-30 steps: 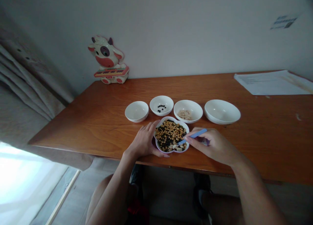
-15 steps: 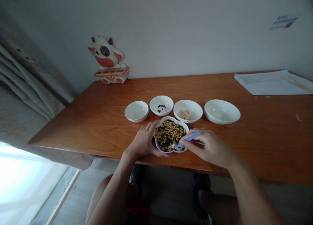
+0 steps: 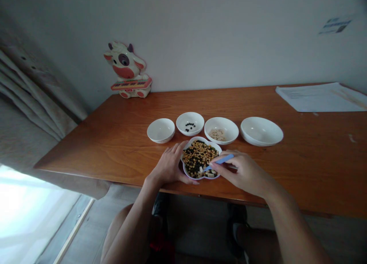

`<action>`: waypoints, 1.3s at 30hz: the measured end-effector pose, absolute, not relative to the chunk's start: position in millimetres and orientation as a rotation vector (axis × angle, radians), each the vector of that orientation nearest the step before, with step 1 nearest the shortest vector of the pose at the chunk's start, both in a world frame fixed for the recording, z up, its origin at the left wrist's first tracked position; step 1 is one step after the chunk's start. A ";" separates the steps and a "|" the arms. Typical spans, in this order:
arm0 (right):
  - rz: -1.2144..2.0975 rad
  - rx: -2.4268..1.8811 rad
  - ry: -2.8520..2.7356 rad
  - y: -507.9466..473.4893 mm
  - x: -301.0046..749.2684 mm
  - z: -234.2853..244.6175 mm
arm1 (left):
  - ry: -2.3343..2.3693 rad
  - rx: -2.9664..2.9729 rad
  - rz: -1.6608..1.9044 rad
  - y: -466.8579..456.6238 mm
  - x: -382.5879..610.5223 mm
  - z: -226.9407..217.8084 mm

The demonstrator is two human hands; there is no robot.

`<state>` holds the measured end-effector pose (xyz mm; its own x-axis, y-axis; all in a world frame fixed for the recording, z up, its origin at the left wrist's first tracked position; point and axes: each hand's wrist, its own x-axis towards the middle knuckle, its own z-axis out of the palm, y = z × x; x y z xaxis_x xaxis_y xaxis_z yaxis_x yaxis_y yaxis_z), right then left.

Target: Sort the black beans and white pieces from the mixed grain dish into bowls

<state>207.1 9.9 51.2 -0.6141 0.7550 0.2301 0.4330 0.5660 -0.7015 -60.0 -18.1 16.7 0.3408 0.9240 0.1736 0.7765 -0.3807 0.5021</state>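
My left hand (image 3: 172, 166) curls round the left side of a flower-shaped white bowl (image 3: 184, 171) with a pale purple edge, fingers at its far rim and thumb at its near side. Yellow kernels and black beans (image 3: 200, 155) fill this bowl, mixed together. In my right hand (image 3: 236, 168) are slim blue tweezers (image 3: 222, 160), pinched between thumb and fingers. Their tips reach in at the bowl's near side, at a pale flat seed (image 3: 201, 169); whether they grip it I cannot tell. More pale seeds (image 3: 211, 173) lie just right of the tips.
Behind stand a white bowl (image 3: 156, 138) at left, one with several black beans (image 3: 189, 132), one with pale seeds (image 3: 222, 140), and a larger white bowl (image 3: 260, 141). A cow toy (image 3: 127, 70) and papers (image 3: 318, 97) lie farther back. The table's front edge is near my wrists.
My right hand and the tweezers have shifted slightly left over the flower-shaped bowl. A pale seed by the tips now stands farther left. My left hand stays on the bowl.
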 end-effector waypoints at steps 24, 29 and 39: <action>0.657 -0.996 -2.294 8.9 199.1 49.0 | 1.519 2.284 0.634 -18.4 -59.4 17.7; 0.714 -0.994 -2.307 9.3 199.7 48.7 | 1.523 2.275 0.633 -19.0 -59.3 18.7; 0.642 -0.961 -2.326 9.8 199.4 48.1 | 1.526 2.271 0.615 -18.5 -58.1 20.4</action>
